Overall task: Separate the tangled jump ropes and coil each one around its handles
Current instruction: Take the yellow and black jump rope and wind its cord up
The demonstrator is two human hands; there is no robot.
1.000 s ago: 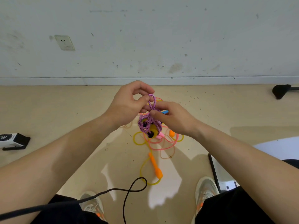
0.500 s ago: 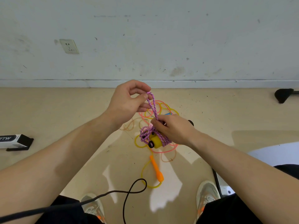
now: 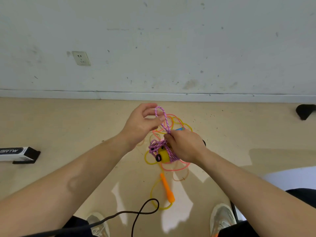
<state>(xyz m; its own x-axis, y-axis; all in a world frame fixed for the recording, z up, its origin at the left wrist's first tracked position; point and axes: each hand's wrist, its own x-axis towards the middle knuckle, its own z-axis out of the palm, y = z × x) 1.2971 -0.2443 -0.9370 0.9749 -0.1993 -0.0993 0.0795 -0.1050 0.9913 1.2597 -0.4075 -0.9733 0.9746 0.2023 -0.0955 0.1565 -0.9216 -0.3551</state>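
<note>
A pink-and-purple braided jump rope [image 3: 156, 145] is wound in loops around its yellow handles [image 3: 163, 156], which have black end caps. My right hand [image 3: 185, 146] grips that bundle from the right. My left hand [image 3: 142, 123] pinches a free loop of the same rope [image 3: 162, 115] and holds it up above the bundle. On the floor below lies a tangle of thin pink rope [image 3: 177, 168] and yellow rope [image 3: 153, 199], with one orange handle [image 3: 167, 189] stretched toward me. A blue piece [image 3: 179, 129] shows behind my right hand.
A black cable [image 3: 145, 211] curls across the floor near my shoes [image 3: 222, 218]. A black-and-white box [image 3: 17, 153] lies at the left. A dark object [image 3: 305, 111] sits at the far right by the wall. A white surface [image 3: 290, 178] edges in at the right.
My left hand has drawn the rope loop upward and away from the bundle, lengthening it. My right hand shifted lower on the wound handles. The view tilted slightly down.
</note>
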